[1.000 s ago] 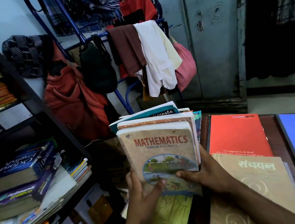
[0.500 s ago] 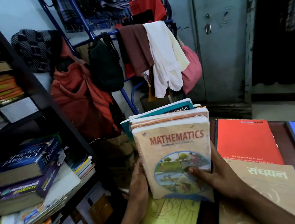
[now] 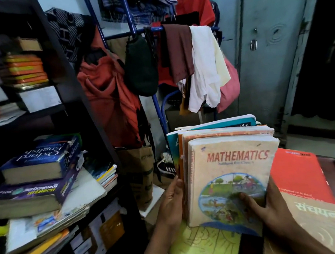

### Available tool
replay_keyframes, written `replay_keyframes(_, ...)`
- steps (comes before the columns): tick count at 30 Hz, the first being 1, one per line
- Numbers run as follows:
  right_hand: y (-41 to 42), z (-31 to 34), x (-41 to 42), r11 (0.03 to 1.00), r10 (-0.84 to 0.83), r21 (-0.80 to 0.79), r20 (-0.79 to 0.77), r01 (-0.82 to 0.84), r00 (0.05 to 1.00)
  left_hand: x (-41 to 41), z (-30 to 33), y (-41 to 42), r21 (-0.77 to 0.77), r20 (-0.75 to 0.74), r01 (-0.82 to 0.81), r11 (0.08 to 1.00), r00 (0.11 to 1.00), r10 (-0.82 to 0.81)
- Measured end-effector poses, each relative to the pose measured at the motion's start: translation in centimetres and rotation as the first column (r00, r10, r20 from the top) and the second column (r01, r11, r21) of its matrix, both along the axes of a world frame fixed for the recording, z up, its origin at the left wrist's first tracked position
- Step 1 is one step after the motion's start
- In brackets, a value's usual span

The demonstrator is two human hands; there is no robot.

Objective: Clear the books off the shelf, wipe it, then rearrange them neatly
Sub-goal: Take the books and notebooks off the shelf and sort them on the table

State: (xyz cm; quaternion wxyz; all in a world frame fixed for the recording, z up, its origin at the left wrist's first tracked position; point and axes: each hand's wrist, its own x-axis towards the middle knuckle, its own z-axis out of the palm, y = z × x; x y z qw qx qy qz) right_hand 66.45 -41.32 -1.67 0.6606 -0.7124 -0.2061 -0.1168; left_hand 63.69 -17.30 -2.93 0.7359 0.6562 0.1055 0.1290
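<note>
Both hands gripping book stack (image 3: 227, 182) upright, Mathematics cover facing camera. Left hand (image 3: 172, 202) clamping spine edge, right hand (image 3: 269, 209) wrapping opposite edge, fingers (image 3: 248, 199) curling onto cover. Stack standing at table's (image 3: 326, 164) near-left edge, beside red book (image 3: 298, 176) lying flat. Judging: soft worn paperbacks, moderately heavy, prone to fanning and slipping. Squeezing both sides low plus supporting bottom edge looking safest. Shelf (image 3: 94, 120) at left holding more books.

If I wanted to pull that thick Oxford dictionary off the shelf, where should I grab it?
Probably by the end nearest the room. The Oxford dictionary lies flat on top of a purple book, its spine facing out of the shelf. Come from the front, thumb on the cover and fingers under the overhanging right corner. It looks thick and heavy, so a second hand may help.
</note>
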Motion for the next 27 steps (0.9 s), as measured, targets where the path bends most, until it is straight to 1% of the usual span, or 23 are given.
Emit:
replay_keyframes(2,0.2,0.8,-0.6,1.000,-0.007,-0.023,0.055,0.009,0.998,0.1,-0.3,0.1,0.001,0.004,0.030,1.000,1.000,-0.030)
replay_keyframes(5,0.5,0.9,-0.9,1.000,-0.026,-0.008,0.076,0.026,0.997,0.0,-0.4,0.4,-0.023,0.023,0.066,0.998,0.998,-0.065)
replay_keyframes(8,0.8,1.0,-1.0,0.995,-0.096,-0.016,0.098,0.098,0.990,0.2,-0.6,0.9,0.012,0.032,0.114,0.993,0.993,-0.115)
replay_keyframes(12,0.7,1.1,-0.8,0.968,-0.210,-0.113,0.142,0.226,0.967,0.4,-1.5,1.3,0.023,0.021,0.168,0.986,0.985,-0.169)
replay_keyframes(15,0.5,1.7,-0.3,0.944,-0.257,-0.175,0.137,0.278,0.957,0.6,-1.2,1.2,0.012,0.038,0.179,0.984,0.983,-0.179)
replay_keyframes(18,0.0,2.9,-0.1,0.938,-0.242,-0.227,0.115,0.263,0.963,0.6,-0.8,0.9,-0.005,0.030,0.160,0.987,0.987,-0.160)
replay_keyframes(23,-0.3,4.1,0.1,0.936,-0.225,-0.262,0.066,0.235,0.972,0.6,-0.9,0.8,0.011,0.013,0.096,0.995,0.995,-0.096)
replay_keyframes(27,0.2,4.5,0.2,0.923,-0.232,-0.295,0.082,0.245,0.969,0.3,-0.3,0.8,-0.052,0.014,0.091,0.995,0.996,-0.090)
